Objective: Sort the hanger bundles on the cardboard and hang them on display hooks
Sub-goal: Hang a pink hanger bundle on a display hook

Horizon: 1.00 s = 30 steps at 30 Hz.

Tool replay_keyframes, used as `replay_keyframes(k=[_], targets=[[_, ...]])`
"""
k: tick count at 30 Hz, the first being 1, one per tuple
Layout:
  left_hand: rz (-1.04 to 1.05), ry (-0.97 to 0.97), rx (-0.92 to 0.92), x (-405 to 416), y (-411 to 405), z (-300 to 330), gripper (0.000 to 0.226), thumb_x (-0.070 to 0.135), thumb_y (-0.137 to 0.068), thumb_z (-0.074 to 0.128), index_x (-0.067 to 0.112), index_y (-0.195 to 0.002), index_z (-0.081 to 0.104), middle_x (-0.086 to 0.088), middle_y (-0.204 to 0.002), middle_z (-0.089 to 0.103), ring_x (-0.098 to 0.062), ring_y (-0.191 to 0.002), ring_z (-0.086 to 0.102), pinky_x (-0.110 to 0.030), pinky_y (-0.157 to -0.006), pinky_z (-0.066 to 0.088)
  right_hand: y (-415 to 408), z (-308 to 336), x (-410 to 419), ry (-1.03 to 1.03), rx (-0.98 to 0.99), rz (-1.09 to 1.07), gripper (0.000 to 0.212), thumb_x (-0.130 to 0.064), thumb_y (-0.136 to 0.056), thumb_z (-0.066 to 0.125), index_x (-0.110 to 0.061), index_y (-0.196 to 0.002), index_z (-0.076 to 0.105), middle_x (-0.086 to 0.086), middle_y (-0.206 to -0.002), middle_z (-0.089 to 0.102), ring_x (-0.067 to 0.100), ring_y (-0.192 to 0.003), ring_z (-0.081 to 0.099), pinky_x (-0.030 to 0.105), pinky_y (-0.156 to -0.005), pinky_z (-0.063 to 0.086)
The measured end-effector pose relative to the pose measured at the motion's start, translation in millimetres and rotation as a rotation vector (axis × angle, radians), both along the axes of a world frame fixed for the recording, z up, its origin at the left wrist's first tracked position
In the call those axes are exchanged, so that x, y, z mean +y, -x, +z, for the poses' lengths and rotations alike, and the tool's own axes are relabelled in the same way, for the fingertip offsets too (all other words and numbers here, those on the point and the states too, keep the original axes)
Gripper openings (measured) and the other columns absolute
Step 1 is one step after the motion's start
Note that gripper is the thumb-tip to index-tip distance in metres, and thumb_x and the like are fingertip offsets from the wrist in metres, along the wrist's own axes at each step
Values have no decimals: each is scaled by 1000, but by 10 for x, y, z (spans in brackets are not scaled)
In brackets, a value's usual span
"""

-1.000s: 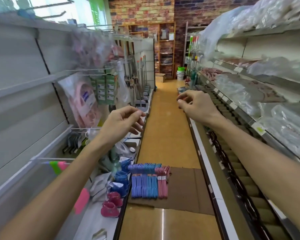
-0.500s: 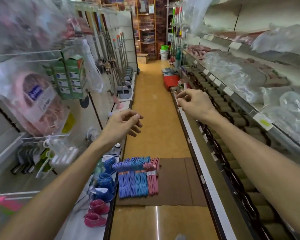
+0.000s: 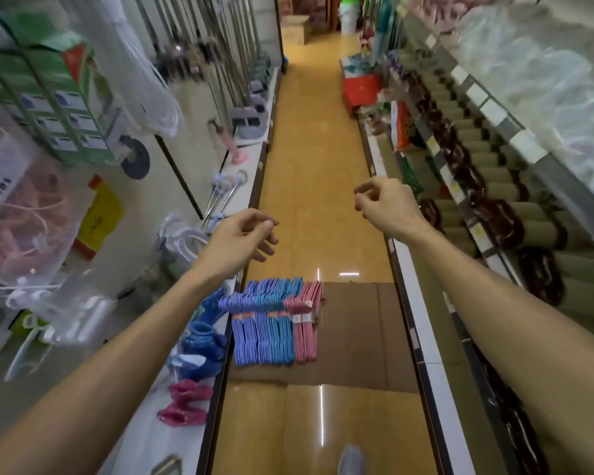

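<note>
Nearest you, a grey shoe toe (image 3: 350, 459) shows on the glossy orange floor (image 3: 309, 186), and just beyond it lies the flat sheet of brown cardboard (image 3: 357, 337) across the aisle. On its left part rest the bundles of thin plastic hangers, the blue and purple bundles (image 3: 263, 329) packed side by side with the pink bundle (image 3: 307, 329) touching their right edge, all lying flat and none yet lifted. Above them both your arms reach forward: your left hand (image 3: 239, 243) hovers over the far end of the blue bundles with fingers loosely curled and holding nothing, and your right hand (image 3: 386, 202) hangs higher and further out, also loosely curled and empty. To your left, small blue boots (image 3: 203, 341) and pink boots (image 3: 186, 402) sit on the white low shelf (image 3: 144, 437). You seem to be at the start of a pick: next, lower a hand, take one bundle by colour, and carry it to a free display hook, which I cannot single out here.
</note>
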State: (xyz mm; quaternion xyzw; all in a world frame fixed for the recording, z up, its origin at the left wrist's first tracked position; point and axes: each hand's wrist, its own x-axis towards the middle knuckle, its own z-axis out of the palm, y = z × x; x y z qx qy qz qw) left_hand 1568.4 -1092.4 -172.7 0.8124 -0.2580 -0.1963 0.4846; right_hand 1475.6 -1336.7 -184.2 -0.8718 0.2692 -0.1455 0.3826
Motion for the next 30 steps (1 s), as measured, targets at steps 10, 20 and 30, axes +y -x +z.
replay_keyframes(k=[10, 20, 30], targets=[[96, 52, 123, -408, -683, -1860, 17, 15, -102, 50, 23, -103, 65, 0, -83, 70, -20, -77, 68, -30, -68, 57, -663, -1868, -344, -221, 126, -72, 21, -23, -101, 55, -18, -118, 65, -3, -94, 70, 14, -90, 68, 33, -79, 58], [159, 115, 244, -625, -1286, -4244, 19, 10, -103, 47, 16, -107, 65, -4, -87, 67, -15, -73, 67, -30, -65, 56, -1121, -4401, -355, -286, 226, -155, 18, -18, -99, 57, -16, -114, 67, -4, -90, 69, 14, -84, 69, 40, -83, 60], [255, 126, 253, -603, -1601, -6634, 18, 11, -102, 48, 18, -106, 65, 0, -86, 68, -17, -77, 68, -31, -70, 58, -1333, -6961, -223, -384, 297, -155, 13, -18, -99, 56, -19, -110, 63, -5, -89, 68, 10, -81, 67, 25, -71, 57]])
